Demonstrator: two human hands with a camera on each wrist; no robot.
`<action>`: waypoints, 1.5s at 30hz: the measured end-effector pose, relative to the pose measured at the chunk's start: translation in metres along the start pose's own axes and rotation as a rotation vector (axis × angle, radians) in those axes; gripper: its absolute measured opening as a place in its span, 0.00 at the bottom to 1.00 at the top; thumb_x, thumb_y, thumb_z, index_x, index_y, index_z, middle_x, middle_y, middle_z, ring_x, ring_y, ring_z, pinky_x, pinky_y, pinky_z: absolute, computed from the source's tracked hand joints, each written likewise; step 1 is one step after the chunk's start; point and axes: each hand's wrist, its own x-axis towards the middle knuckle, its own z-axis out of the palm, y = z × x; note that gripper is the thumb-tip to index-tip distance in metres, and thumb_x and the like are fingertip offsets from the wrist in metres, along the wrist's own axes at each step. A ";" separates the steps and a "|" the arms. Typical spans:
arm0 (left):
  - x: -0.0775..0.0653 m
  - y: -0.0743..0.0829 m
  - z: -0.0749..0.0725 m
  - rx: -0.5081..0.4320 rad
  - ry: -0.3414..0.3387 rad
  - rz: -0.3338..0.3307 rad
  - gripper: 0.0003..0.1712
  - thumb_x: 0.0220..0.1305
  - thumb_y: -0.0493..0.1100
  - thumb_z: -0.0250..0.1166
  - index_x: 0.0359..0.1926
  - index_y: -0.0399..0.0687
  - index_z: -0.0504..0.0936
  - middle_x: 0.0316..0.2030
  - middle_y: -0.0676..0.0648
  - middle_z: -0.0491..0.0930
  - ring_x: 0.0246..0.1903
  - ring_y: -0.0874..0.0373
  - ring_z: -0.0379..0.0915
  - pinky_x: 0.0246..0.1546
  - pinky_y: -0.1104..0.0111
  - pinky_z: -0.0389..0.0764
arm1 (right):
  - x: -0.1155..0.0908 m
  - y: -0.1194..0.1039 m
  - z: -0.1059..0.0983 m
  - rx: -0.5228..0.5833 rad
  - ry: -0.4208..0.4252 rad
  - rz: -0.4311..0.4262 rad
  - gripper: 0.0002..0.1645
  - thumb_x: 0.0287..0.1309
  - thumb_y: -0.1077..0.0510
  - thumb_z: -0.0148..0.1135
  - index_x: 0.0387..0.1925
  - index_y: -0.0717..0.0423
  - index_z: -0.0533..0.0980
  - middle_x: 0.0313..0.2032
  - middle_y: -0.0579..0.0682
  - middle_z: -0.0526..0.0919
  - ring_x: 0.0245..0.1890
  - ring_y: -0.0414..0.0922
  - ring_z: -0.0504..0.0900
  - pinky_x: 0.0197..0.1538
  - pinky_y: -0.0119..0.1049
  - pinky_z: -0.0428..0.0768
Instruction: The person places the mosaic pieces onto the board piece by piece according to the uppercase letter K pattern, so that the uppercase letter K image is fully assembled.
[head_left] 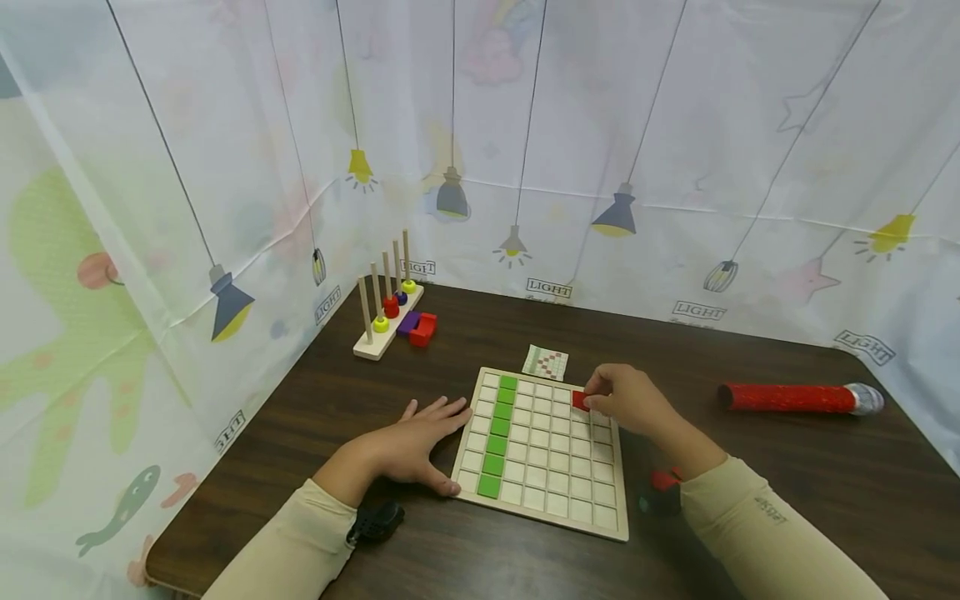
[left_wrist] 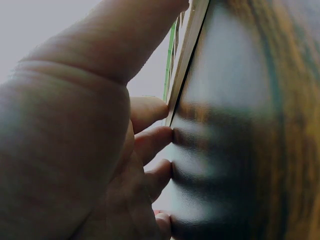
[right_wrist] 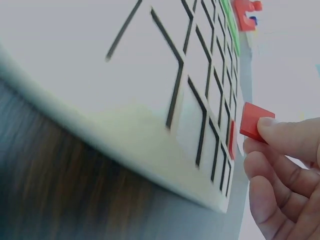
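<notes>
A pale wooden grid board (head_left: pixel 557 521) lies on the dark table, one of its columns filled with green tiles (head_left: pixel 494 445). My right hand (head_left: pixel 630 398) is over the board's far right part, pinching a red square tile (right_wrist: pixel 256 121) between thumb and fingers. In the right wrist view another red tile (right_wrist: pixel 231 141) sits on the board, just beyond the pinched one. My left hand (head_left: pixel 408 442) rests with spread fingers along the board's left edge, its thumb (head_left: pixel 442 485) at the near left corner. Behind the board lies a small printed pattern card (head_left: pixel 545 363).
At the far left stands a peg rack (head_left: pixel 372 346) with coloured beads, beside purple (head_left: pixel 408 323) and red blocks (head_left: pixel 423 330). A red glittery tube (head_left: pixel 787 398) lies at right. Small red pieces (head_left: pixel 664 479) sit near my right forearm. A printed curtain (head_left: pixel 600 150) surrounds the table.
</notes>
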 end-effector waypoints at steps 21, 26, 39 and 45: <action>0.003 0.005 -0.001 0.015 -0.004 0.003 0.65 0.55 0.68 0.74 0.83 0.53 0.47 0.81 0.49 0.41 0.79 0.48 0.29 0.71 0.40 0.28 | 0.010 -0.017 0.023 -0.107 -0.065 0.015 0.07 0.65 0.60 0.68 0.44 0.56 0.85 0.34 0.46 0.83 0.32 0.44 0.77 0.36 0.43 0.78; 0.002 0.005 -0.001 0.005 -0.002 0.004 0.65 0.55 0.68 0.74 0.83 0.53 0.48 0.81 0.49 0.41 0.79 0.47 0.29 0.71 0.40 0.27 | 0.007 -0.022 0.026 -0.192 -0.048 -0.023 0.10 0.65 0.58 0.69 0.46 0.56 0.87 0.34 0.45 0.83 0.29 0.42 0.76 0.32 0.40 0.76; 0.001 0.003 -0.001 0.001 0.001 0.001 0.65 0.55 0.67 0.74 0.82 0.52 0.48 0.81 0.48 0.41 0.79 0.46 0.30 0.71 0.39 0.28 | -0.004 -0.017 0.023 -0.276 -0.024 -0.031 0.22 0.63 0.55 0.70 0.57 0.55 0.83 0.37 0.46 0.83 0.30 0.42 0.76 0.30 0.40 0.75; 0.000 0.001 0.000 0.004 0.001 0.000 0.65 0.55 0.68 0.74 0.83 0.53 0.47 0.81 0.49 0.41 0.79 0.47 0.29 0.71 0.39 0.28 | -0.012 -0.011 0.012 -0.262 -0.019 -0.019 0.23 0.64 0.55 0.69 0.59 0.58 0.82 0.32 0.45 0.81 0.25 0.42 0.75 0.27 0.40 0.73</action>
